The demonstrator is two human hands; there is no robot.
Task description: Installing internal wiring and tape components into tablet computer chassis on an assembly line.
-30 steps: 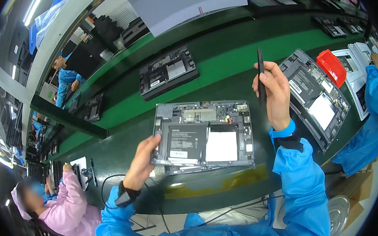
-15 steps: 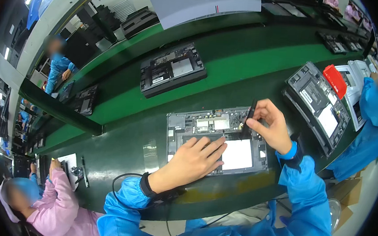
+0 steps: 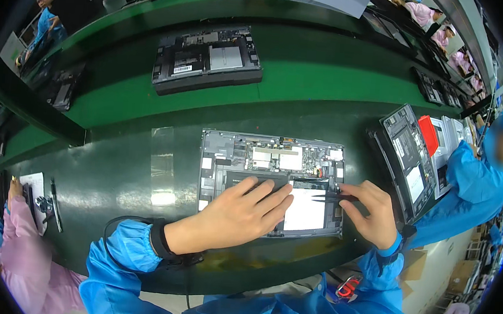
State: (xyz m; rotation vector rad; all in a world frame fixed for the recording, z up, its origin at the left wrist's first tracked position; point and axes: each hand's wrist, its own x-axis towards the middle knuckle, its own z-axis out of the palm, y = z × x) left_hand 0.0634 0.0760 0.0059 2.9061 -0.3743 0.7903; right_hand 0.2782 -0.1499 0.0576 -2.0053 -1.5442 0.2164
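An opened laptop base (image 3: 217, 142) lies flat on the green bench in front of me, with its circuit board (image 3: 272, 157) bare along the far side. My left hand (image 3: 249, 207) rests on its near middle part, fingers stretched and slightly apart, partly covering the black battery (image 3: 244, 180). Beside those fingertips is a white rectangular panel (image 3: 305, 215). At the laptop's right edge my right hand (image 3: 372, 215) pinches black tweezers (image 3: 336, 197). They lie nearly level, with the tips pointing left over the white panel's far part; whether they touch it I cannot tell.
Another opened laptop (image 3: 209, 59) sits on the raised green shelf beyond. To the right, opened laptops are stacked at a tilt (image 3: 402, 154) beside a red object (image 3: 428, 135). A clear strip (image 3: 163, 168) lies at left. A pink-sleeved person works far left; a blue-clad person sits right.
The right hand has come down toward me, and the tweezers have swung from upright to nearly level. The left hand stays on the laptop. The whole view has shifted.
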